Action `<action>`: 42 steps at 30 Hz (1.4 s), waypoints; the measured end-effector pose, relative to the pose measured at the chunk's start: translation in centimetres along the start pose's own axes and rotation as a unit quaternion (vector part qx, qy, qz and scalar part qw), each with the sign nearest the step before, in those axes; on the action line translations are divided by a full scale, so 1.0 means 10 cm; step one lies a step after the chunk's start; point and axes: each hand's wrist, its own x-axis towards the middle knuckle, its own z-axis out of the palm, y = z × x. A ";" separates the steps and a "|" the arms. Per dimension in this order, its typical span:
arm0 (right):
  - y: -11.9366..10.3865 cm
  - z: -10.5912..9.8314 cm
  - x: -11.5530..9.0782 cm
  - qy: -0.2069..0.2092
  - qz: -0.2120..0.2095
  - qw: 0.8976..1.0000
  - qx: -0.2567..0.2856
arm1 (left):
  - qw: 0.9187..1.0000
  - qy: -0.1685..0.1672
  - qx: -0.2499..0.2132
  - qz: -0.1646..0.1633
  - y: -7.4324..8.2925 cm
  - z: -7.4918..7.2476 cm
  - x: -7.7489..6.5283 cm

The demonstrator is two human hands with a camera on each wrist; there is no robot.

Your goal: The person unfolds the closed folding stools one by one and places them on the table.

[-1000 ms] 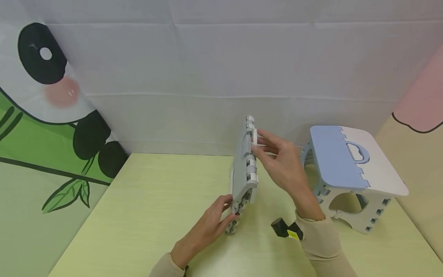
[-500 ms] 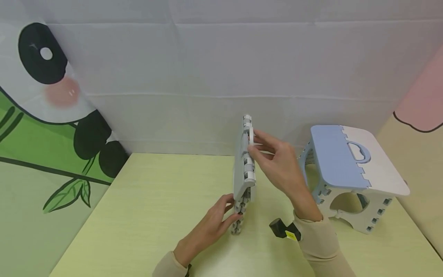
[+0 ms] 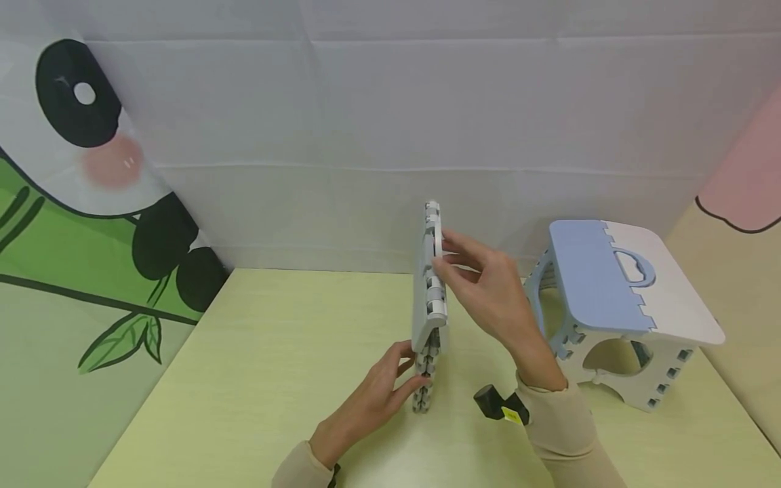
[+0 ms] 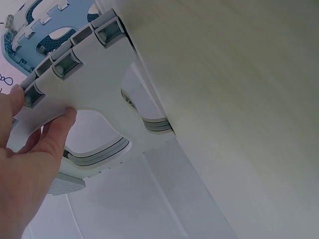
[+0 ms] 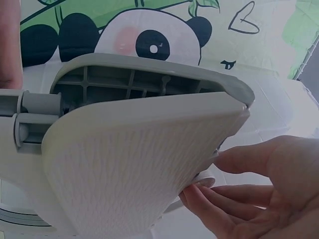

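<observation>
A folded, pale grey-white plastic step stool (image 3: 421, 298) stands on edge on the table, upright and seen nearly edge-on. My left hand (image 3: 369, 396) pinches its lower near part, thumb on one side and fingers on the other. In the left wrist view the left hand (image 4: 35, 154) grips the leg panel (image 4: 97, 89) by a cut-out. Higher up, my right hand (image 3: 497, 291) holds the hinged edge by the handle. The right wrist view has the right hand (image 5: 269, 194) pinching at the handle (image 5: 205, 178), with a narrow gap between the two seat halves (image 5: 129, 154).
An unfolded blue and white folding stool (image 3: 594, 291) stands on the table's right side. The pale yellow-green table (image 3: 274, 325) meets a white cloth wall (image 3: 390, 135) at the back. A black wrist camera (image 3: 490, 402) hangs by the right sleeve.
The folded stool has turned slightly more upright, its lower end shifting right and its top a little left. Both hands keep their hold and move with it.
</observation>
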 end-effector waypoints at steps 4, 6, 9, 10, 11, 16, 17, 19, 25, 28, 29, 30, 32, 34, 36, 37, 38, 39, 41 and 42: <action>0.01 -0.01 0.00 0.000 -0.002 1.000 0.001 | 1.000 0.003 0.003 -0.001 0.00 0.00 0.00; 0.02 -0.01 0.00 0.000 -0.006 1.000 0.003 | 1.000 0.003 0.005 -0.005 0.00 0.00 -0.01; 0.03 -0.02 0.00 0.001 -0.009 1.000 0.007 | 1.000 0.004 0.009 -0.006 0.00 0.00 -0.01; 0.04 -0.02 -0.01 0.002 -0.008 1.000 0.009 | 1.000 0.004 0.008 -0.007 0.00 0.00 -0.01; 0.04 -0.02 -0.01 0.002 -0.008 1.000 0.009 | 1.000 0.004 0.008 -0.006 0.00 -0.01 -0.01; 0.08 -0.04 -0.04 0.005 -0.002 1.000 -0.001 | 1.000 -0.001 0.004 -0.017 0.00 -0.01 -0.02; 0.09 -0.05 -0.05 0.005 -0.002 1.000 -0.006 | 1.000 -0.003 0.003 -0.020 0.00 -0.01 -0.02; 0.11 -0.06 -0.07 0.006 -0.004 1.000 -0.013 | 1.000 -0.005 0.000 -0.024 -0.01 -0.02 -0.03; 0.18 -0.09 -0.12 0.008 -0.007 1.000 -0.020 | 1.000 -0.007 -0.008 -0.028 -0.04 -0.03 -0.04; 0.22 -0.10 -0.14 0.006 0.000 1.000 -0.020 | 0.999 -0.009 -0.020 -0.043 -0.04 -0.04 -0.04; 0.23 -0.11 -0.15 0.006 0.002 1.000 -0.020 | 0.999 -0.009 -0.022 -0.045 -0.03 -0.04 -0.04; 0.24 -0.11 -0.16 0.005 0.004 1.000 -0.020 | 0.999 -0.010 -0.024 -0.047 -0.03 -0.05 -0.04; 0.27 -0.12 -0.18 0.002 0.008 1.000 -0.022 | 0.998 -0.010 -0.025 -0.049 -0.03 -0.05 -0.04; 0.29 -0.13 -0.20 -0.001 0.011 1.000 -0.023 | 0.998 -0.010 -0.026 -0.050 -0.03 -0.05 -0.04; 0.32 -0.13 -0.22 -0.004 0.009 1.000 -0.026 | 0.998 -0.011 -0.026 -0.051 -0.03 -0.05 -0.04; 0.34 -0.13 -0.23 -0.006 0.008 1.000 -0.028 | 0.998 -0.011 -0.027 -0.051 -0.03 -0.05 -0.04; 0.36 -0.13 -0.24 -0.007 0.008 1.000 -0.028 | 0.998 -0.011 -0.028 -0.053 -0.03 -0.05 -0.04; 0.38 -0.12 -0.25 -0.009 0.008 1.000 -0.028 | 0.998 -0.011 -0.029 -0.053 -0.03 -0.05 -0.04; 0.41 -0.12 -0.27 -0.012 0.009 1.000 -0.024 | 0.998 -0.012 -0.031 -0.056 -0.03 -0.05 -0.04; 0.42 -0.12 -0.28 -0.013 0.010 1.000 -0.022 | 0.998 -0.012 -0.031 -0.057 -0.02 -0.05 -0.04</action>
